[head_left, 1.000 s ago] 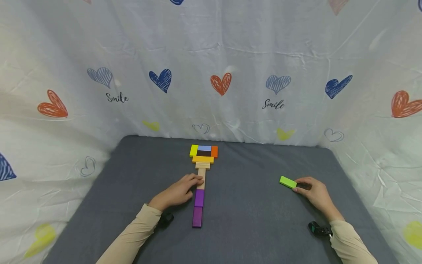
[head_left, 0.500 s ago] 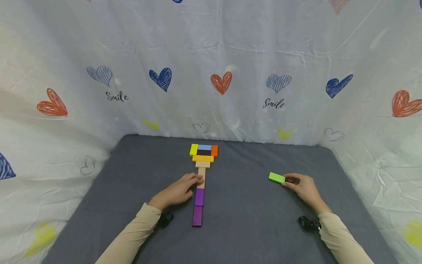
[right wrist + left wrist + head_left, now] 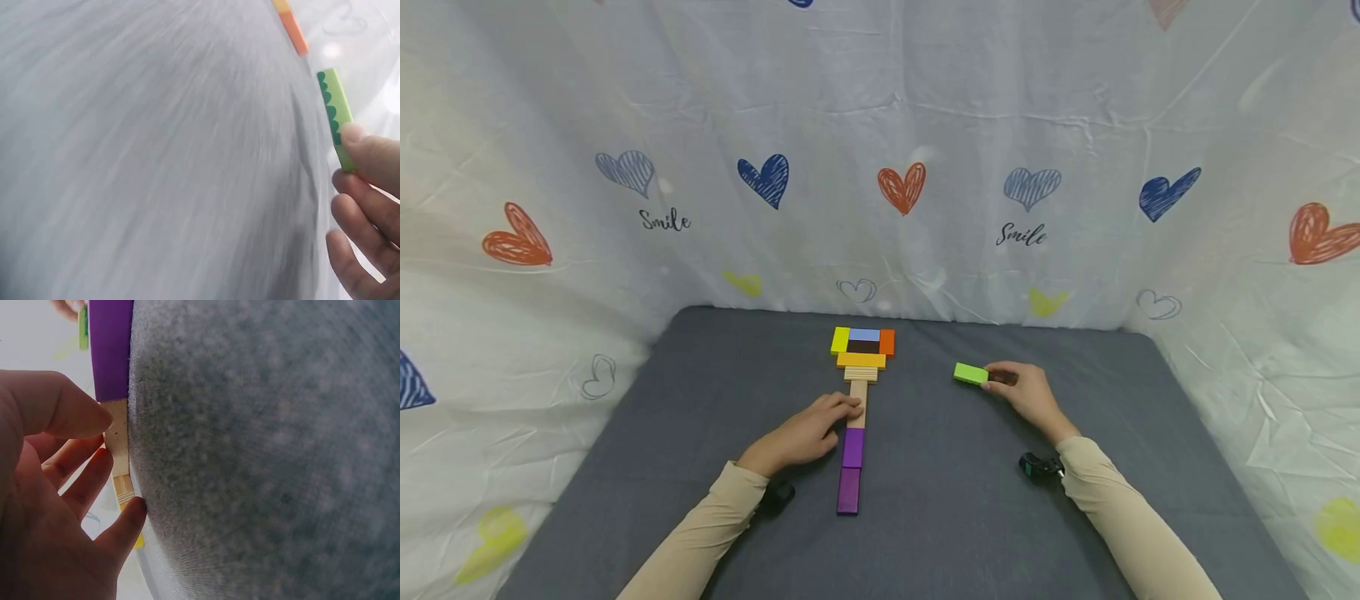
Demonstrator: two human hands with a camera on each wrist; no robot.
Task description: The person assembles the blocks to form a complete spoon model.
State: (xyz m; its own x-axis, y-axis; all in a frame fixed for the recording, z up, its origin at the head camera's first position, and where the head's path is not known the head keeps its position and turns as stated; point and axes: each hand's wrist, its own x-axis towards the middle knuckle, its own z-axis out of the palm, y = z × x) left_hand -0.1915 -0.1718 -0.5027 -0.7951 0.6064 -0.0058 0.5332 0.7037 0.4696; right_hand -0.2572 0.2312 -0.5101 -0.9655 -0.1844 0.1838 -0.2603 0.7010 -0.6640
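Observation:
My right hand (image 3: pixel 1030 398) pinches one end of a light green block (image 3: pixel 971 373), right of the block figure. In the right wrist view, the green block (image 3: pixel 336 115) has a dark green scalloped edge and is held up off the cloth between thumb and fingers. My left hand (image 3: pixel 801 429) rests its fingertips on a plain wooden block (image 3: pixel 858 393), fingers loosely bent, not gripping it. Two purple blocks (image 3: pixel 853 448) continue the line toward me. Beyond the wooden block lie thin stacked wooden strips (image 3: pixel 861 374) and an orange-yellow block (image 3: pixel 861 361).
At the far end, a yellow block (image 3: pixel 840 340), a light blue block (image 3: pixel 864 335), a black block (image 3: pixel 863 347) and an orange block (image 3: pixel 887 342) sit together. A grey cloth (image 3: pixel 940 500) covers the table. A white curtain (image 3: pixel 820 108) with hearts hangs behind.
My right hand has carried the green block left and slightly farther away, toward the far end of the block figure. The left hand has stayed on the wooden block.

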